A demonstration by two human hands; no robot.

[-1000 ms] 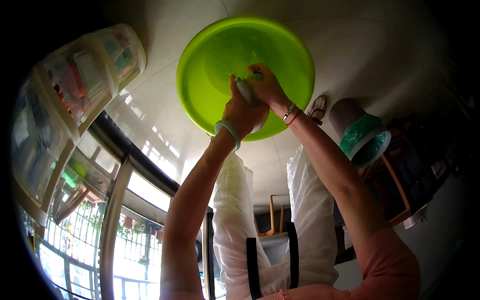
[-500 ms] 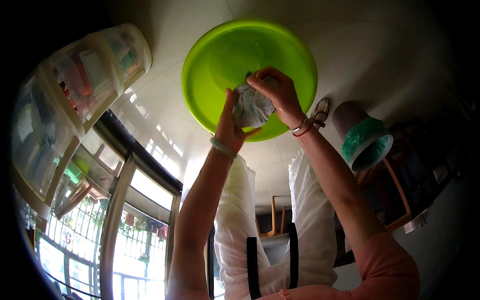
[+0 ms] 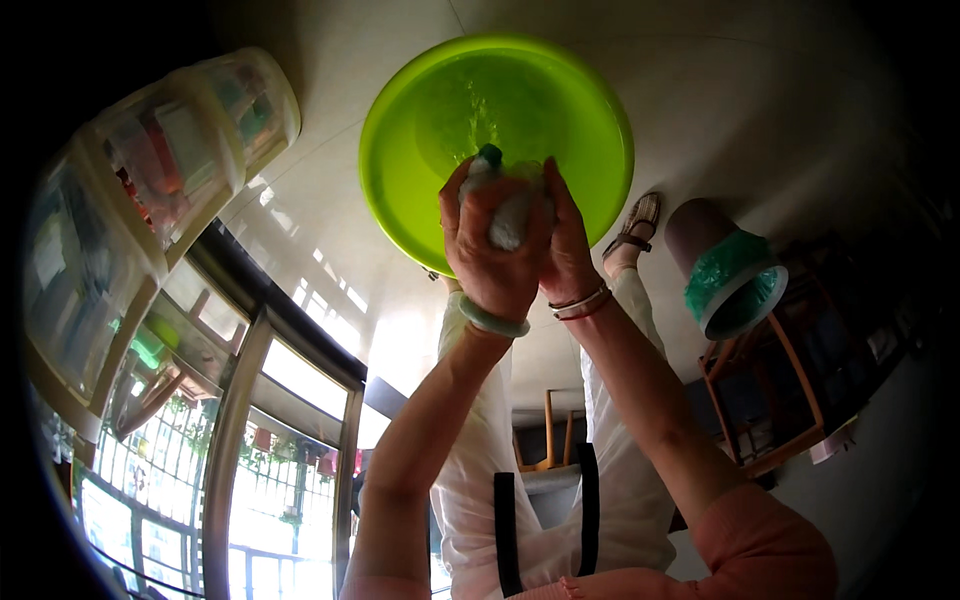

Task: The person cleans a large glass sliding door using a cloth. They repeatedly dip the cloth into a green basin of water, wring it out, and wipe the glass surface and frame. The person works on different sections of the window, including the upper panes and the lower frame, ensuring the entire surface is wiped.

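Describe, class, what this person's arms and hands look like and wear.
The left hand is gloveless, with a pale green bangle at the wrist. The right hand, also gloveless, has a pale bracelet and thin red cord. A pink sleeve covers the right upper arm.

Pink top, white trousers, pale bangle, black straps

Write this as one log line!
left hand: gripping bunched pale-grey cloth; right hand: touching cloth; below: round lime-green plastic basin

Pale cloth partly behind hands
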